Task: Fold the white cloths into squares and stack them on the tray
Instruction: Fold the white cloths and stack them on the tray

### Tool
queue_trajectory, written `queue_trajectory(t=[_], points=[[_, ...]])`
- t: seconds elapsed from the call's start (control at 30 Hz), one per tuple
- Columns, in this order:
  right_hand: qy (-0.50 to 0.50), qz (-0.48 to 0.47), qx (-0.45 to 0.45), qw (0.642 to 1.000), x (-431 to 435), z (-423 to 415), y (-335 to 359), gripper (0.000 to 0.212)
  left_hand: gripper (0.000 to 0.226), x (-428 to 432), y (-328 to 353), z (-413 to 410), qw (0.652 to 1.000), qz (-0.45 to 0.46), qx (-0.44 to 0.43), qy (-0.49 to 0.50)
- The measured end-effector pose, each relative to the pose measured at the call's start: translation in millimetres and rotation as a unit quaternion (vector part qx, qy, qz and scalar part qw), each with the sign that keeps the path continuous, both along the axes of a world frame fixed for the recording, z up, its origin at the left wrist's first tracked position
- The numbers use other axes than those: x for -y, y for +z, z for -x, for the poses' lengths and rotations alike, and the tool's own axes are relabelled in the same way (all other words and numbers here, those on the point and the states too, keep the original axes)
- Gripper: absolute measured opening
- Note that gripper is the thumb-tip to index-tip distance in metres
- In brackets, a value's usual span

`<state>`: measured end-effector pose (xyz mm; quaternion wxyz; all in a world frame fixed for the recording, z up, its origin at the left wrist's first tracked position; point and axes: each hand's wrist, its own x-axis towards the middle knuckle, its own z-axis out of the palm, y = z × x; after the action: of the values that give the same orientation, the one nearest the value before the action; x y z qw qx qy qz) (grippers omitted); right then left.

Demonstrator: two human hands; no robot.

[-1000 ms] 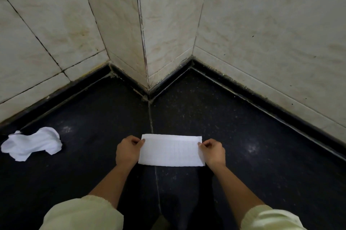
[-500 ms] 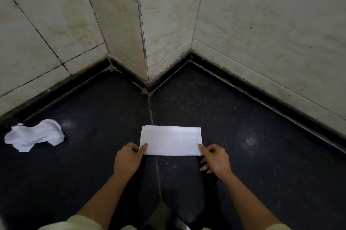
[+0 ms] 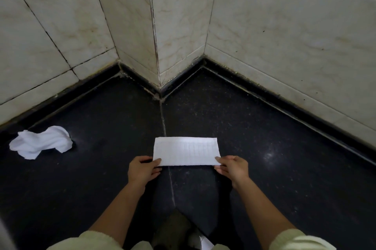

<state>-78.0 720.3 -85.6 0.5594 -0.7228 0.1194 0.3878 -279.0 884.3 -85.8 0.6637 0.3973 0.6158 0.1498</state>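
A white cloth point(image 3: 186, 151), folded into a long flat rectangle, lies on the dark counter point(image 3: 264, 158) in front of me. My left hand point(image 3: 142, 171) pinches its near left corner between thumb and fingers. My right hand point(image 3: 234, 167) pinches its near right corner the same way. A second white cloth point(image 3: 41, 141) lies crumpled on the counter at the far left, apart from both hands. No tray is in view.
Pale marble-patterned wall tiles point(image 3: 173, 25) rise behind the counter and jut out as a corner toward me. A black raised lip point(image 3: 284, 105) runs along the wall's foot. A grout seam point(image 3: 168, 168) crosses the counter under the folded cloth.
Both hands slid from the cloth's short ends to its near corners and now pinch them. The cloth itself stayed flat in the same spot.
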Motion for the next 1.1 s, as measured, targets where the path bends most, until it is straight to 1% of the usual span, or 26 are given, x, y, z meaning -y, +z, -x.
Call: queue_trajectory(t=[0.13, 0.2, 0.43, 0.53, 0.57, 0.67, 0.8, 0.97, 1.1], points=[[0.018, 0.032, 0.011, 0.999, 16.7, 0.4, -6.4, 0.028, 0.036, 17.2, -3.8, 13.4, 0.998, -0.016, -0.028, -0.053], [0.024, 0.049, 0.020, 0.998, 20.1, 2.4, -9.4, 0.025, 0.035, 22.7, -5.7, 16.9, 0.997, -0.022, -0.035, -0.062], [0.029, 0.078, 0.052, 0.995, 13.1, 4.9, -6.9, 0.021, 0.025, 25.2, -1.5, 19.0, 0.997, -0.037, -0.033, -0.059], [0.036, 0.098, 0.065, 0.992, 9.8, 5.7, -3.6, 0.010, 0.024, 27.3, -2.8, 21.1, 0.997, -0.040, -0.027, -0.053], [0.039, 0.098, 0.074, 0.992, 8.9, 6.5, -2.1, 0.009, 0.024, 27.9, -4.1, 21.7, 0.997, -0.041, -0.026, -0.052], [0.057, 0.082, 0.126, 0.987, 3.5, 11.9, 5.4, 0.016, 0.026, 27.3, -7.0, 23.2, 0.998, -0.037, -0.019, -0.056], [0.110, 0.042, 0.182, 0.976, -12.9, 29.4, 18.5, 0.014, 0.025, 25.9, -8.3, 25.7, 0.998, -0.022, 0.000, -0.051], [0.186, 0.015, 0.195, 0.963, -41.2, 57.1, 24.1, 0.011, 0.023, 25.3, -7.1, 29.2, 0.999, -0.003, 0.023, -0.046], [0.225, 0.033, 0.188, 0.956, -63.6, 79.1, 18.5, 0.012, 0.019, 26.5, -9.5, 30.3, 0.999, 0.003, 0.033, -0.041]])
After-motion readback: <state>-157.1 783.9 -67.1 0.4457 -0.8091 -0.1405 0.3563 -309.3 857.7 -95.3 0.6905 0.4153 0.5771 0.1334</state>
